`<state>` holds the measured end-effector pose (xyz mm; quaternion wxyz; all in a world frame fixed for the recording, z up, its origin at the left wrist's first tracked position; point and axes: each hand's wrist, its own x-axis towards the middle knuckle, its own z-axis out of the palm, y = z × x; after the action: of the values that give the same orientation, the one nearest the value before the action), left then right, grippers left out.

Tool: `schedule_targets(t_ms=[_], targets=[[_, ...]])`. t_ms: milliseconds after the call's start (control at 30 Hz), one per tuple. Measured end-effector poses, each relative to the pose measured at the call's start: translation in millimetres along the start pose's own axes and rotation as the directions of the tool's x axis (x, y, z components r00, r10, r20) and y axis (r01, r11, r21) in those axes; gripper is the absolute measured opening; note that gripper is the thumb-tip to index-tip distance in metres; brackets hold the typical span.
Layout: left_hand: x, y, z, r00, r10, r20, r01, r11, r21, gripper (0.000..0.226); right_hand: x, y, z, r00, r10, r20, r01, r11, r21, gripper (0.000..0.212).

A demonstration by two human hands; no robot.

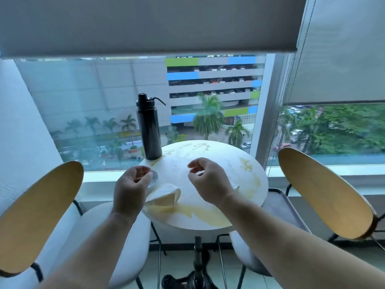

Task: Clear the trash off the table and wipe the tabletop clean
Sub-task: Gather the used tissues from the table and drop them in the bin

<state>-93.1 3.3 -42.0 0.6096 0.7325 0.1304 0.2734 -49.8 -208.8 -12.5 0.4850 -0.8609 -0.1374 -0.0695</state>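
A small round white table (pixel 218 161) stands by the window, smeared with yellowish spills near its front and right edges. A tipped-over paper cup (pixel 166 196) lies on its side in a yellow puddle at the front left. Just behind it a pale lid or small dish (pixel 153 180) is partly hidden by my left hand (pixel 132 184), which hovers over the table's left edge with loosely curled, empty fingers. My right hand (pixel 206 178) hangs above the middle of the tabletop, fingers also loosely curled and holding nothing. A bit of white paper (pixel 236 187) peeks out beside my right wrist.
A tall black bottle (pixel 149 130) stands upright at the table's back left edge. Wooden-backed chairs flank the table, one on the left (pixel 39 215) and one on the right (pixel 320 192). The window glass (pixel 104 101) is right behind the table.
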Motion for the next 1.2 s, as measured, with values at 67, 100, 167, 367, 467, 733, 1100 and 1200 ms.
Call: schedule_targets(t_ms=[67,100,167,367,467,733,1100,1200], targets=[[2,2,15,0.999,0.031,0.029,-0.032,0.999,0.019,0.011,9,10,-12,1.000,0.014,-0.023,-0.014,1.000,-0.010,0.019],[3,2,19,0.997,0.053,0.048,-0.054,0.998,0.040,0.012,12,14,-16,0.999,0.019,-0.032,-0.020,1.000,-0.018,0.019],[7,2,24,0.988,0.106,0.111,-0.118,0.987,0.113,0.012,19,22,-21,0.999,0.028,-0.043,-0.030,0.999,-0.042,0.019],[31,3,10,0.845,0.149,0.513,-0.418,0.782,0.462,0.020,31,39,-26,0.997,0.034,-0.074,-0.046,0.985,-0.169,0.027],[36,8,4,0.790,0.054,0.610,-0.480,0.673,0.563,0.043,33,47,-24,0.998,0.041,-0.052,-0.055,0.950,-0.308,0.033],[30,14,2,0.678,-0.025,0.735,-0.607,0.544,0.579,0.066,34,61,-19,0.971,0.237,0.039,-0.177,0.815,-0.552,0.045],[21,3,14,0.680,0.197,0.706,-0.719,0.368,0.590,0.053,47,57,-34,0.920,0.338,0.197,-0.165,0.792,-0.588,0.049],[22,0,15,0.673,0.270,0.688,-0.730,0.393,0.559,0.058,50,59,-39,0.925,0.326,0.197,-0.183,0.834,-0.520,0.048]])
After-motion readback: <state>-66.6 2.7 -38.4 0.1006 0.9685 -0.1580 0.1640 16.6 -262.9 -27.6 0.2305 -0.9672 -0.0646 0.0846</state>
